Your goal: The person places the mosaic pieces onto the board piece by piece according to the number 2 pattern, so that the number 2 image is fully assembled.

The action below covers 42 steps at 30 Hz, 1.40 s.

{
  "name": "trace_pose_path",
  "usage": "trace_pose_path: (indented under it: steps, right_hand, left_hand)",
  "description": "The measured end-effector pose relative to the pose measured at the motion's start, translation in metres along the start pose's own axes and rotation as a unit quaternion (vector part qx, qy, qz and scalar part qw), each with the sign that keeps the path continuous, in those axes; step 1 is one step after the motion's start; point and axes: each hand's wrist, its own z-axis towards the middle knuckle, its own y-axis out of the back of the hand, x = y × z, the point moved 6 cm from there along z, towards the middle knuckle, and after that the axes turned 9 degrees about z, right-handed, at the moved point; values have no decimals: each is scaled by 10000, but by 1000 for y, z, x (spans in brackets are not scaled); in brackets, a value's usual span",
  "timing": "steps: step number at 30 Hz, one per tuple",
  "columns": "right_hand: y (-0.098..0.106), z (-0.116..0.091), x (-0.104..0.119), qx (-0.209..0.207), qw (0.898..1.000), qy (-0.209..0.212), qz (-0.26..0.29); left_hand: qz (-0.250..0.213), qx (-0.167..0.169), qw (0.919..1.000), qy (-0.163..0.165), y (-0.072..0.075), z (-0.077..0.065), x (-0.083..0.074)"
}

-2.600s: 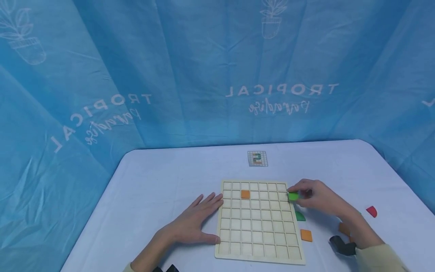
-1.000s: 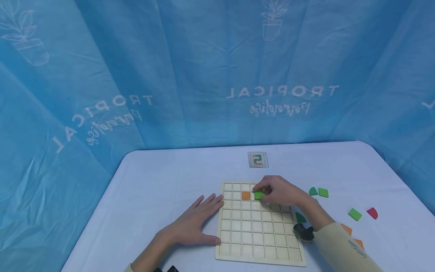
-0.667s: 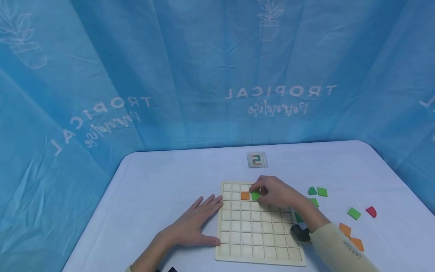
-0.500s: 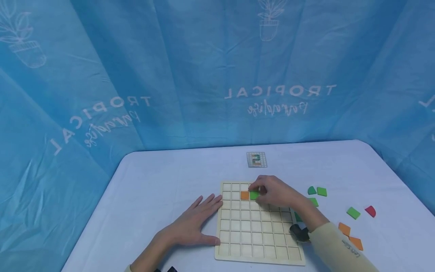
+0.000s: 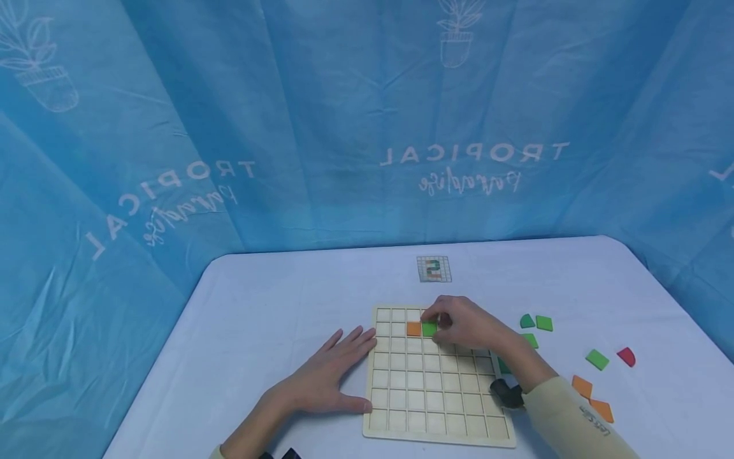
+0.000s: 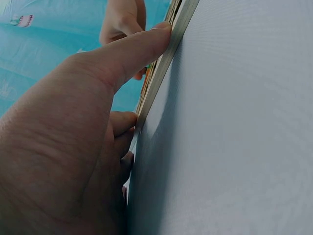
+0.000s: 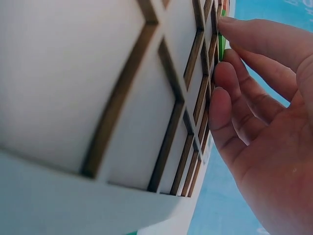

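A pale wooden grid board (image 5: 424, 403) lies on the white table. My right hand (image 5: 471, 324) pinches a green square tile (image 5: 428, 329) over a cell in the second row from the back. Just left of that tile, an orange square tile (image 5: 413, 329) sits in its own cell. In the right wrist view the thumb is at the green tile's edge, and the other fingertips are close over the grid. My left hand (image 5: 327, 376) lies with fingers spread at the board's left side. The left wrist view shows its thumb (image 6: 146, 44) against the board's edge.
Right of the board lie green square tiles (image 5: 597, 359), orange tiles (image 5: 600, 410), a red quarter-round piece (image 5: 627, 356) and a dark green rounded one (image 5: 527, 320). Behind the board is a small card (image 5: 434, 269) with a coloured grid figure. A blue curtain (image 5: 344, 127) hangs beyond the table.
My right hand has carried the green tile leftward from the board's right edge to the cell beside the orange tile, with only slight shifts lately. The left hand stays put.
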Motion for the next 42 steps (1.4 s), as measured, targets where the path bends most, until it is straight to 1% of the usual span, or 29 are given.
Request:
trace_pose_path:
  steps: [7,10,13,15,19,22,26,33,35,36,42]
  right_hand:
    - [1,-4,-1,48,9999,30,88]
    - [5,-8,-4,-12,9998,-104,161]
    - [11,-14,-8,-127,9993,-299,157]
    - [15,-18,-10,-183,9992,-332,104]
    - [23,-28,-16,-246,9994,-230,-36]
    - [26,-36,-22,-274,9992,-283,-62]
    - [30,-47,-29,-341,9987,-377,30]
    - [39,-64,-32,-454,9985,-286,111]
    - [43,-70,-34,-499,9981,-350,96]
    - [45,-72,-36,-530,9975,-447,122]
    - [49,-87,-51,-592,9909,-1205,87]
  left_hand:
    - [25,-17,10000,-14,2,0,-1]
    - [11,-58,10000,-49,2,0,-1]
    - [5,-89,9999,-73,3,0,-2]
    - [1,-105,9999,-72,3,0,-1]
    - [37,-114,9999,-64,3,-1,-1]
    - [30,-80,9999,-59,2,0,-1]
    - [-27,-24,10000,-35,2,-1,-1]
    - [-50,45,10000,33,0,-3,1]
    - [-50,23,10000,13,-1,-2,1]
    - [-30,8,10000,1,-1,-2,2]
    - [24,-52,10000,-39,-1,-1,1]
